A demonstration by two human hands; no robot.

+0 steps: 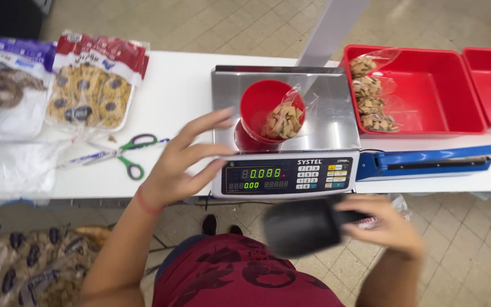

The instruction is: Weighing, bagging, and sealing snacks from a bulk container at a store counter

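A red cup (268, 111) stands on the steel plate of a scale (285, 136), lined with a clear bag holding a few brown cracker pieces (282, 120). The left hand (186, 156) hovers just left of the cup, fingers spread wide and holding nothing. The right hand (390, 224), below the counter edge, has its fingers closed around the handle of a dark scoop (305, 226), which is blurred. To the right of the scale, a red tray (444, 96) holds four filled clear bags (370, 96) along its left wall, and a blue bag sealer (427, 162) lies in front of it. To the left lie green-handled scissors (129, 153), a pack of round biscuits (92, 85) and other packets. The counter (177, 91) is white; the floor (473, 239) beneath is tiled in beige.
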